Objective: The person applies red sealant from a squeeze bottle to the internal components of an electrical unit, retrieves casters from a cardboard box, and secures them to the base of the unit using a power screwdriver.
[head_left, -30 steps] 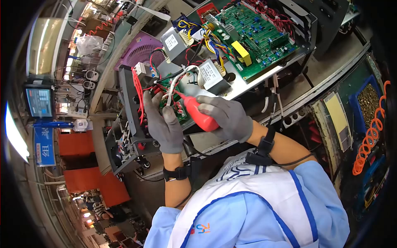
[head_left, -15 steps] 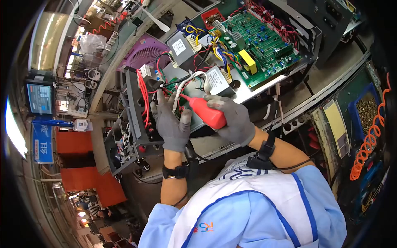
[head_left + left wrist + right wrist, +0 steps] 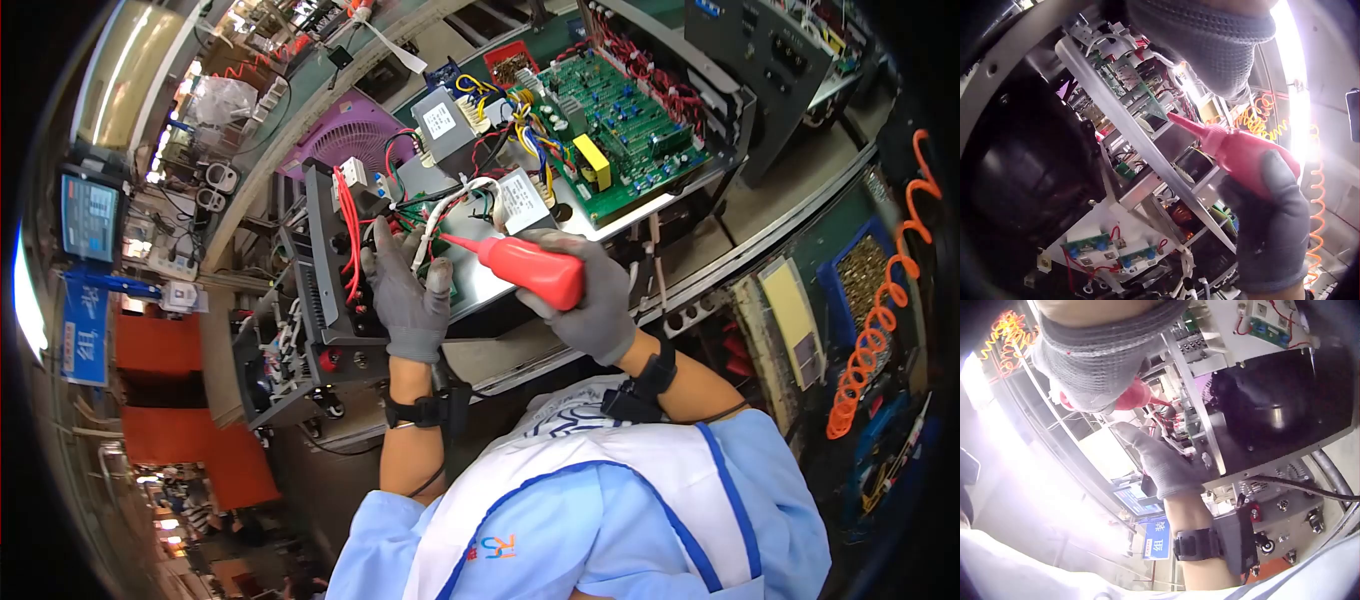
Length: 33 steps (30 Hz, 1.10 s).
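My right gloved hand (image 3: 592, 305) grips a red squeeze bottle (image 3: 535, 270) with a long thin nozzle. The nozzle points left, its tip close to a white cable (image 3: 432, 225) and the green wires in the open metal chassis. In the left wrist view the bottle (image 3: 1250, 156) lies tilted, with the thumb along its side. My left gloved hand (image 3: 408, 305) is among the wires at the chassis's left end, its fingers extended and thumb apart. Part of its fingertips is hidden behind wires. A small green board (image 3: 1150, 103) shows near the nozzle tip in the left wrist view.
Two transformers (image 3: 440, 122) and a large green circuit board (image 3: 625, 130) are mounted on the chassis. Red wires (image 3: 349, 225) loop over the black panel at left. A purple fan (image 3: 350, 130) stands behind. At right are a blue bin (image 3: 835, 300) and an orange coiled hose (image 3: 868, 365).
The right hand has swung the bottle's body rightward, so it lies flatter, while its tip stays near the white cable. The left hand keeps its place among the wires. The head view has shifted slightly.
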{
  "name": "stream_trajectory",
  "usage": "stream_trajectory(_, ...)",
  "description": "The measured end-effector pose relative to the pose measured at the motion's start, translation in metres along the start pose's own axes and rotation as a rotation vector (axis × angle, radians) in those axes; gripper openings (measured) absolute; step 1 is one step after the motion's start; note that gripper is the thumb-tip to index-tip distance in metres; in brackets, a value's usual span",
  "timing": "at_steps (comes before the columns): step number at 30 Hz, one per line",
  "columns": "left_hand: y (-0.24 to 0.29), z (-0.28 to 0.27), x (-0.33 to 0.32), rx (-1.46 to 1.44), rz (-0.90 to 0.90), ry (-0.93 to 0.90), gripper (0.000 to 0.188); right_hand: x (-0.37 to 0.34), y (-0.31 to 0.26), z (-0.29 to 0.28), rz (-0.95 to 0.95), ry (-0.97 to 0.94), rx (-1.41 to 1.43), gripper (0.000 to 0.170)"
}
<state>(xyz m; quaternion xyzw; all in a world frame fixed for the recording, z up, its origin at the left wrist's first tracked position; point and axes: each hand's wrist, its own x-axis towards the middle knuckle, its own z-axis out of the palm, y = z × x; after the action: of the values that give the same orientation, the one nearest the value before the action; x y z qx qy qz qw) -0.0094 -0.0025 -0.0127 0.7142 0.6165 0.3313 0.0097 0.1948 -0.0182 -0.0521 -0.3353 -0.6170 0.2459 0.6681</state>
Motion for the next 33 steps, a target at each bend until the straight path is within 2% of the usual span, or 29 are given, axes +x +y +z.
stream_trajectory(1, -0.001, -0.001, 0.002, 0.04, 0.045, -0.025, 0.088, 0.004, -0.009, -0.01, -0.023, -0.026, -0.021, 0.05)
stream_trajectory(2, 0.005, -0.005, 0.002, 0.136, 0.051, -0.023, 0.084, 0.009, -0.022, -0.024, 0.067, -0.007, -0.043, 0.049)
stream_trajectory(3, 0.02, -0.014, 0.001, 0.023, 0.0, -0.006, 0.081, 0.013, -0.031, -0.037, 0.151, 0.013, -0.069, 0.047)
stream_trajectory(4, 0.033, -0.026, -0.001, -0.046, 0.03, 0.043, 0.078, 0.01, -0.034, -0.046, 0.328, 0.085, 0.134, 0.045)
stream_trajectory(5, 0.043, -0.037, -0.004, -0.112, 0.059, 0.09, 0.074, 0.015, -0.036, -0.06, 0.283, 0.091, 0.165, 0.043)
stream_trajectory(7, 0.038, -0.057, -0.011, -0.024, 0.276, 0.337, 0.061, 0.028, -0.047, -0.078, 0.316, 0.171, 0.301, 0.042)
stream_trajectory(9, 0.042, -0.08, -0.023, -0.029, 0.183, 0.494, 0.05, 0.045, -0.05, -0.093, 0.243, 0.211, 0.235, 0.043)
stream_trajectory(11, 0.024, -0.104, -0.028, 0.131, 0.186, 0.45, 0.048, 0.067, -0.056, -0.101, 0.07, 0.144, 0.063, 0.047)
stream_trajectory(13, 0.012, -0.101, -0.02, -0.035, 0.137, 0.436, 0.048, 0.089, -0.062, -0.101, 0.032, 0.058, -0.14, 0.049)
stream_trajectory(14, -0.004, -0.089, -0.014, -0.282, 0.185, 0.438, 0.047, 0.099, -0.063, -0.104, -0.024, -0.056, -0.193, 0.05)
stream_trajectory(15, -0.011, -0.082, -0.01, -0.28, 0.186, 0.392, 0.039, 0.107, -0.063, -0.101, -0.024, -0.093, -0.204, 0.05)
stream_trajectory(17, -0.027, -0.059, -0.007, -0.389, 0.252, 0.438, 0.031, 0.117, -0.064, -0.09, -0.152, -0.34, -0.416, 0.05)
stream_trajectory(19, -0.024, -0.058, -0.006, -0.383, 0.225, 0.505, 0.027, 0.12, -0.073, -0.075, -0.354, -0.474, -0.671, 0.048)
stream_trajectory(21, -0.022, -0.056, -0.01, -0.377, 0.151, 0.534, 0.024, 0.121, -0.072, -0.071, -0.532, -0.549, -0.738, 0.048)
stream_trajectory(23, -0.028, -0.052, -0.005, -0.32, 0.253, 0.652, 0.019, 0.121, -0.075, -0.069, -0.543, -0.522, -0.627, 0.049)
stream_trajectory(24, -0.03, -0.05, -0.005, -0.32, 0.209, 0.678, 0.019, 0.124, -0.076, -0.064, -0.545, -0.536, -0.574, 0.051)
stream_trajectory(26, -0.031, -0.044, -0.004, -0.334, 0.263, 0.757, 0.015, 0.131, -0.08, -0.053, -0.55, -0.568, -0.539, 0.053)
stream_trajectory(29, -0.036, -0.036, -0.001, -0.317, 0.297, 0.847, 0.015, 0.153, -0.088, -0.016, -0.622, -0.95, -0.887, 0.048)
stream_trajectory(31, -0.036, -0.036, -0.002, -0.343, 0.291, 0.853, 0.015, 0.165, -0.077, -0.001, -0.634, -1.121, -0.915, 0.044)
stream_trajectory(32, -0.035, -0.037, -0.003, -0.36, 0.278, 0.836, 0.015, 0.17, -0.072, 0.006, -0.64, -1.124, -0.927, 0.044)
stream_trajectory(33, -0.035, -0.037, -0.003, -0.376, 0.267, 0.818, 0.016, 0.175, -0.067, 0.011, -0.71, -1.201, -0.924, 0.045)
